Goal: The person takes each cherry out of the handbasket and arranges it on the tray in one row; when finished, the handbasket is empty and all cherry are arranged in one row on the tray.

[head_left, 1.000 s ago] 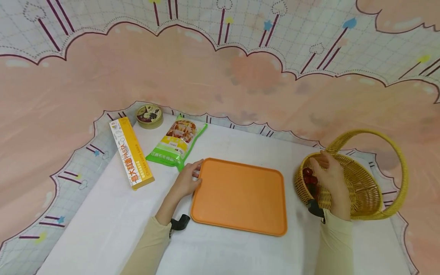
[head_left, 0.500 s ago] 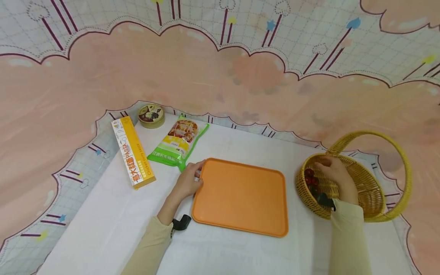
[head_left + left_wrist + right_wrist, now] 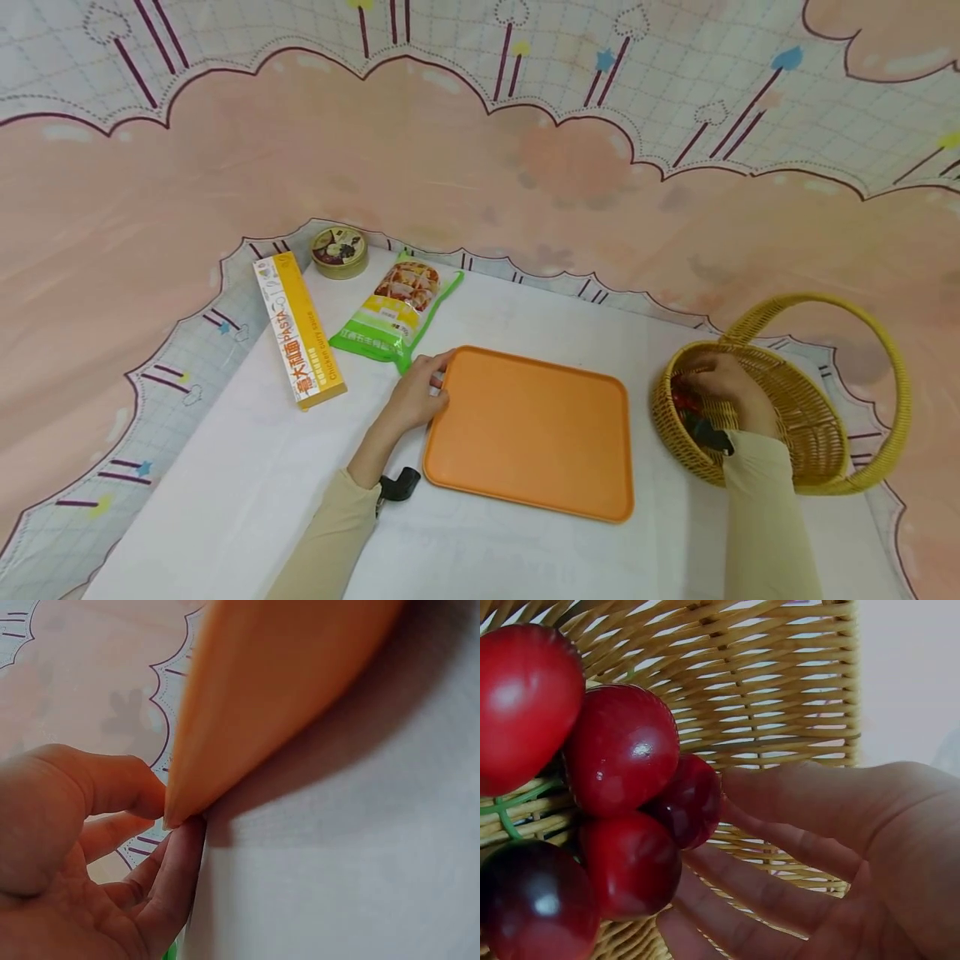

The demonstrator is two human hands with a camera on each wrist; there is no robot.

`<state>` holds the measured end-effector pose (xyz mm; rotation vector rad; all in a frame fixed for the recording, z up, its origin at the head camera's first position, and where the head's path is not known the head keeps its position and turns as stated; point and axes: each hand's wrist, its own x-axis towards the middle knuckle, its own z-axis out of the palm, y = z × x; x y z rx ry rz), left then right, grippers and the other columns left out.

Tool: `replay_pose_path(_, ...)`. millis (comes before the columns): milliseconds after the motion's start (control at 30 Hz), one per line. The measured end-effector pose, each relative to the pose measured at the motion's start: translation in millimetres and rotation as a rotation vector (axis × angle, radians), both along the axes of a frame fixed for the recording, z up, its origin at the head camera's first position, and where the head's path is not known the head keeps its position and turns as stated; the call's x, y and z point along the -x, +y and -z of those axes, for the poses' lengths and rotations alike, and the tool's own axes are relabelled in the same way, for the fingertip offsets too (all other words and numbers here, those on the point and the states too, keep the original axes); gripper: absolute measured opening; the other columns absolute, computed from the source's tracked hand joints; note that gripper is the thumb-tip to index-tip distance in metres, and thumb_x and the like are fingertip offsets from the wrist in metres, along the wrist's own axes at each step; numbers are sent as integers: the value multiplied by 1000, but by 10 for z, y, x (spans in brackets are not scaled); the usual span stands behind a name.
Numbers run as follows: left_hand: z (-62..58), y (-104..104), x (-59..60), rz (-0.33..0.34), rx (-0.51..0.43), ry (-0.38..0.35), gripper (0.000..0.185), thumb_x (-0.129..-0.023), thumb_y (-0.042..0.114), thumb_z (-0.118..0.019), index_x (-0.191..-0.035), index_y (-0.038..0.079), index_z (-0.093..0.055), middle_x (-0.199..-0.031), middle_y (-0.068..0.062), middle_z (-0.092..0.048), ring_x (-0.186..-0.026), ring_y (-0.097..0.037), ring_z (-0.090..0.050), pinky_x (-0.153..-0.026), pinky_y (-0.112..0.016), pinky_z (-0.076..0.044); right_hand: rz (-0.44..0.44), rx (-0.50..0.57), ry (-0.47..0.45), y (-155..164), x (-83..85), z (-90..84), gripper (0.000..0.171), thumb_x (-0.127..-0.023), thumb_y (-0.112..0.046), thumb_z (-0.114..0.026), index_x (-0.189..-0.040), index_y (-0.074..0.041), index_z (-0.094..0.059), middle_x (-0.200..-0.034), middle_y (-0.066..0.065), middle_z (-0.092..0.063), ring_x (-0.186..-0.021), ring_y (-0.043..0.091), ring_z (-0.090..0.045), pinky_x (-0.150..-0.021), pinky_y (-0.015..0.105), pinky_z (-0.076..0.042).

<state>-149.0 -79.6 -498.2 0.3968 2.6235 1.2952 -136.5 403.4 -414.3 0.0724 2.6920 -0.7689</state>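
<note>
Sitting in the near-left part of the wicker basket point(image 3: 817, 425) is a bunch of glossy red cherries point(image 3: 622, 761) on a green stem – that's what the right hand point(image 3: 723, 385) is down in there for. From the wrist view the cherries lie just off the fingertips point(image 3: 739, 787), with the fingers curving under and around them, touching but not clamped on yet as far as I can tell. Way closer than the left hand point(image 3: 415, 396), which is pinching the far-left corner of the orange tray point(image 3: 532, 433) between thumb and fingers. Tray sits mid-counter point(image 3: 225, 492), basket just to its right. Further left – a yellow pasta box point(image 3: 300, 330), a green snack bag point(image 3: 393, 312), a small tin point(image 3: 340, 251).
</note>
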Motion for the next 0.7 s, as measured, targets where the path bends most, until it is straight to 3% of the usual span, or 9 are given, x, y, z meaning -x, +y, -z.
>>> replay_pose_path(467,-3,-31,-9,7,-25,-9,68,-82,-3,-65,-146,6,-47,-119,-15,-53,-89,-21,-55,-76,-35,-47,63,47,-56,-18,23,56,37,-90,-12,-67,-113,17,-64,-97,23,-69,-85,26,-63,-69,33,-51)
replay_pose_path(700,-9,-27,-1,20,-13,-12,68,-83,-1,-65,-147,6,-46,-120,-14,-53,-89,-20,-54,-77,-35,-46,2,56,-23,1,-3,19,35,-91,-12,-66,-112,16,-65,-99,22,-70,-81,14,-60,-70,30,-51)
